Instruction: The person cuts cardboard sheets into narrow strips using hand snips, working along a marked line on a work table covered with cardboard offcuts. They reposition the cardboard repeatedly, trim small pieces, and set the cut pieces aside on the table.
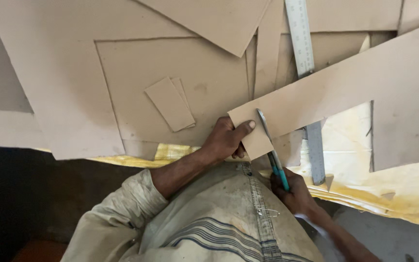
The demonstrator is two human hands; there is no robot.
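1. Scissors, teal-handled, blades open across the end of a long cardboard strip.
2. Right hand closed on the scissor handles.
3. Left hand pinching the strip's end, thumb on top.
4. Steel ruler lying under the strip, near the table's front edge.

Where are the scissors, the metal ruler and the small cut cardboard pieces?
scissors [270, 148]: head view, on the blades.
metal ruler [300, 39]: head view, upper part.
small cut cardboard pieces [169, 104]: head view, top piece's middle.

Tan cardboard sheet, teal-handled scissors, silver steel ruler, yellowish desk, off-white shirt with blue stripes.
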